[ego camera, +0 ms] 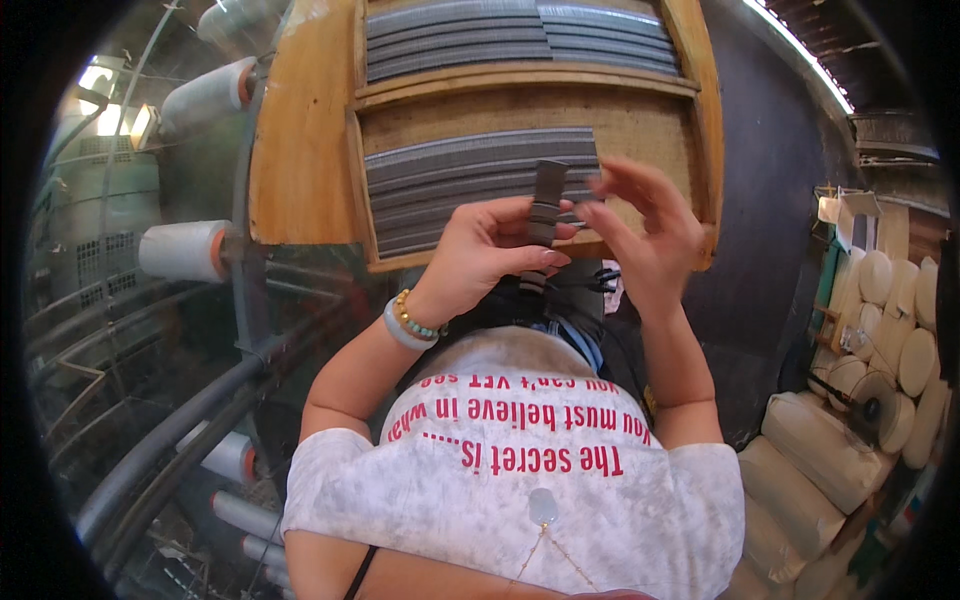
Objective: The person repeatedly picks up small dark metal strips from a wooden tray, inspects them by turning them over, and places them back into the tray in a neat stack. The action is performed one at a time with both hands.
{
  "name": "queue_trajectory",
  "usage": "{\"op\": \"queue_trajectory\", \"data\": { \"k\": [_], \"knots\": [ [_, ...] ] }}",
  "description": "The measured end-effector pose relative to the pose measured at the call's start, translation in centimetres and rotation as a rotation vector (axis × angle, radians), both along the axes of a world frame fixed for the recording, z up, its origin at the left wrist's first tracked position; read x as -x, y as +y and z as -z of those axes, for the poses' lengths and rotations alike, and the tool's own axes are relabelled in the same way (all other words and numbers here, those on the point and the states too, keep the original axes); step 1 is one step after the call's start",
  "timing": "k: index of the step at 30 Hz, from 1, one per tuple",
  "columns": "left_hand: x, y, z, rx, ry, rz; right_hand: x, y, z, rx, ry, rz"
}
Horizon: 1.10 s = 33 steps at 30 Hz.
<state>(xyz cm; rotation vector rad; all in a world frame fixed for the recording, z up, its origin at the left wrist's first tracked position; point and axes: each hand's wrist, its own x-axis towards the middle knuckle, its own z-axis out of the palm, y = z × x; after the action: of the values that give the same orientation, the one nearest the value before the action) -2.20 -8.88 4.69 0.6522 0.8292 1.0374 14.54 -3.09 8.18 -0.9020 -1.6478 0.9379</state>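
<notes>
My left hand, with a bead bracelet and a pale bangle at the wrist, grips a narrow stack of thin dark metal pieces between thumb and fingers. The stack stands nearly lengthwise to my view, its lower end reaching below the thumb. Just right of it, my right hand is raised and blurred, thumb and forefinger apart, with nothing clearly visible between them. Below both hands, a wooden tray contains rows of similar grey metal pieces on its left side. Part of these rows is hidden by my hands.
Beyond a wooden divider lie more grey rows. White yarn cones and a dark metal machine frame stand at left. At right are a dark panel, stacked pale fabric rolls and a fan.
</notes>
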Motion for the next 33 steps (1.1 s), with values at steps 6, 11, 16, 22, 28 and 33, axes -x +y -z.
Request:
{"op": "queue_trajectory", "data": {
  "k": [6, 11, 16, 22, 28, 33],
  "knots": [
    [1.1, 0.1, -0.2, 0.033, 0.025, -0.034, -0.8, -3.1, -7.9, -0.603, 0.254, -0.895],
    [0.6, -0.1, 0.0, 0.019, 0.01, -0.024, 1.1, -1.6, -8.0, -0.984, 0.297, -0.801],
    [0.7, -0.2, 0.2, 0.021, 0.0, -0.031, 1.3, -3.2, -8.4, -0.964, 0.331, -0.643],
    [0.6, -0.2, 0.3, -0.002, 0.002, -0.01, -0.4, -2.6, -9.8, -0.94, 0.245, -0.839],
    [0.6, -0.2, 0.5, -0.008, 0.004, -0.016, -1.5, -1.4, -10.3, -0.773, 0.569, -0.975],
    [0.7, -0.3, 0.4, 0.011, 0.008, -0.018, -4.4, -0.8, -10.2, -0.637, 0.805, -1.022]
  ]
}}
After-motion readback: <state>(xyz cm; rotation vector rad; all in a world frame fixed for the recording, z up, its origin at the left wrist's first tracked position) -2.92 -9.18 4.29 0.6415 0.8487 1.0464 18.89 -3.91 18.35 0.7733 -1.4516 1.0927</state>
